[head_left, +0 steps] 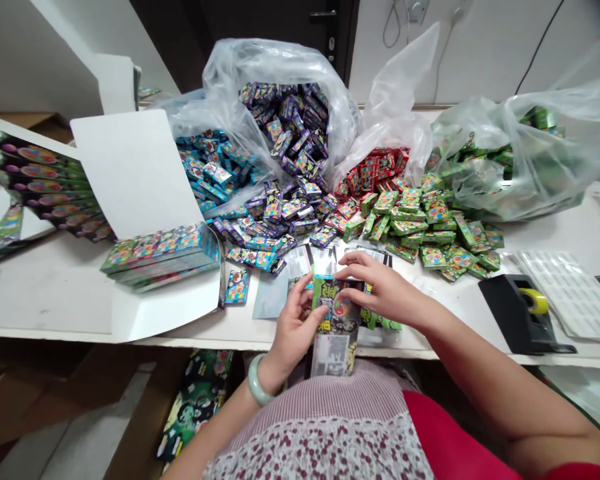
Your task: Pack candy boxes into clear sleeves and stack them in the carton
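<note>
My left hand (295,327), with a pale green bangle at the wrist, grips the left side of a printed packet (334,353), its thumb across the front. The packet stands upright at the table's front edge, green and black with colourful print. From the right, my right hand (375,288) is on the packet's upper part, fingers curled at the top edge and thumb on the front. A strip of blue shows at the packet's top between the hands. Behind and beside it lie more flat printed packets (380,321), partly covered by my right hand.
Small purple boxes (293,208), blue boxes (215,172), red boxes (367,175) and green boxes (437,227) spill from clear plastic bags. An open white carton (135,167) holds printed packs at left. A black tape dispenser (513,313) and label sheets (570,290) lie at right.
</note>
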The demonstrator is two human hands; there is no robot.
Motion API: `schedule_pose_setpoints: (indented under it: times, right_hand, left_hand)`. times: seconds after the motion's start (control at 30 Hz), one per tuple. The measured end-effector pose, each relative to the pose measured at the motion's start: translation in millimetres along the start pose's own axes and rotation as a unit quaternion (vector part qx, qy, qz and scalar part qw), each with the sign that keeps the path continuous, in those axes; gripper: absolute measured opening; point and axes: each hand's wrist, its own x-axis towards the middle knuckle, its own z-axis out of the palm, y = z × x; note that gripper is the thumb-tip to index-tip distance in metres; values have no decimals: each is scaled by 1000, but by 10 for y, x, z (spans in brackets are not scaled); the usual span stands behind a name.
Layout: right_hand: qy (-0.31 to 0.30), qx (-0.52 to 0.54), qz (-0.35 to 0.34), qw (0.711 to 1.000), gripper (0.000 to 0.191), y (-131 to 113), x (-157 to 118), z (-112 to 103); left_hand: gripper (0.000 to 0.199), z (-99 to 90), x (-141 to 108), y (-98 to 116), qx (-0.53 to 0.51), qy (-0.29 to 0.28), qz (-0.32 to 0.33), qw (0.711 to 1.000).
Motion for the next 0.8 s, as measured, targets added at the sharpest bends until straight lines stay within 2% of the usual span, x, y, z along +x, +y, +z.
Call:
schedule_pose_setpoints:
  times: [0.07,0.1,0.17,0.23,0.3,0.4,0.47,0.53,0.63,0.73,0.8]
  right_hand:
    - [-2,7,-9,1000,22,-2,-36,43]
    - [18,13,-16,1000,24,-5,-56,66]
    - [120,29,-17,992,27,-5,-118,133]
    - [244,68,13,967,26,11,-204,253]
    - [299,146,58,941,23,36,-289,422]
    - [298,262,93,913,25,64,-345,670]
    - [315,276,102,902,24,70,-324,753]
    - [315,258,103,908,20,71,-281,749]
    - [265,220,84,935,13,65,-213,629]
    - [210,216,68,951,8,47,-133,492]
    - [192,271,78,940,10,35,-69,434]
  left_hand:
    - [67,-43,-55,-17,9,-8,7,1000]
    - [67,-74,-69,-16,18,-11,13,1000]
    - [64,-142,-76,-7,37,-8,18,999]
    - [63,-196,-68,-4,42,5,17,999]
    - [66,-227,-57,-12,22,18,21,999]
    - [66,-247,-38,-33,-19,11,22,1000]
    - [63,-268,-19,-41,-27,-10,13,999]
    - [60,-301,6,-36,-28,-37,8,999]
    - [50,-336,59,11,-21,-48,32,998]
    - [21,-313,137,111,-2,13,100,995]
    - [5,-280,196,180,2,73,126,989]
